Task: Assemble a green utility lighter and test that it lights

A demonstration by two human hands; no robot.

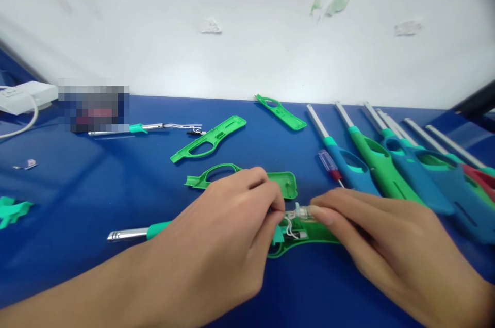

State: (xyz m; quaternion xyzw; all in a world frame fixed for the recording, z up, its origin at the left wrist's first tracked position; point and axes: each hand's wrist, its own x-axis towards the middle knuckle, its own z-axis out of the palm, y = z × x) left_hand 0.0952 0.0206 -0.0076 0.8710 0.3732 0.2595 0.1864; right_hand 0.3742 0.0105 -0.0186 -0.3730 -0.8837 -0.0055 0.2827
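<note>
Below me lies an opened utility lighter, its green handle half (320, 231) holding white wires (289, 227) and a teal part. A silver barrel (129, 234) with a teal collar sticks out to the left, beyond my left hand. My left hand (235, 230) is closed in a pinch over the handle's front; what its fingertips grip is hidden. My right hand (398, 245) pinches a clear fuel tank (305, 213) with a pale valve end, just above the handle half. Another green handle half (286, 183) lies right behind my left hand.
More green shell halves (211, 138) lie farther back, near a loose lighter barrel (154, 127) with wires. Several assembled lighters (386, 163) line the right side, beside a screwdriver (328, 162). Teal pieces (13, 211) and a white box (29, 97) are at left. A white wall (247, 60) rises behind.
</note>
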